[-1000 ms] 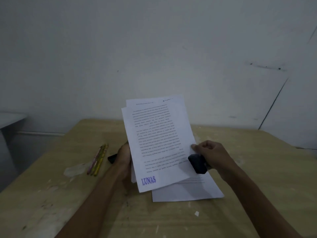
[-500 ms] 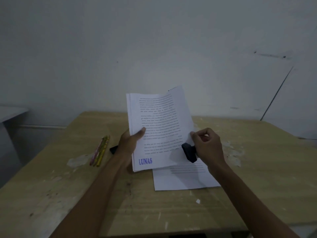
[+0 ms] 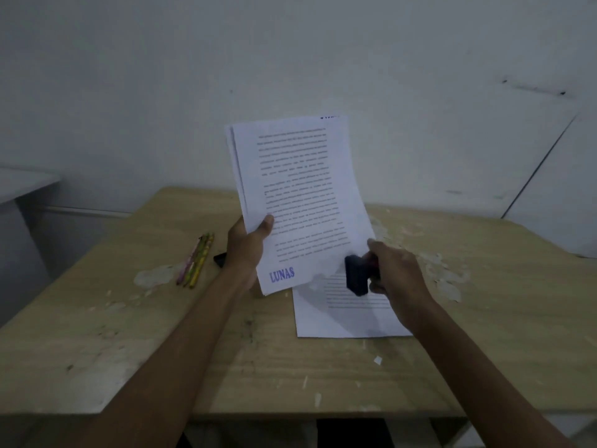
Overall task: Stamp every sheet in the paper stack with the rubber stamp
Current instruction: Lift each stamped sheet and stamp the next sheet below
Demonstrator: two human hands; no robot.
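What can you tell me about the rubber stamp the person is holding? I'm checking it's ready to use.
The rubber stamp is a dark, blocky piece with a reddish part showing by the fingers. It is gripped in the right hand and tilted, held above the sheet lying on the table, just beside the lower right corner of the held sheets. Its printing face is not visible, so inking cannot be judged.

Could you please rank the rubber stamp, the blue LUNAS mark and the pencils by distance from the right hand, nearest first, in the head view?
1. Rubber stamp: gripped in the right hand.
2. LUNAS mark: left of it, on the held sheet's bottom corner.
3. Pencils: far left on the table.
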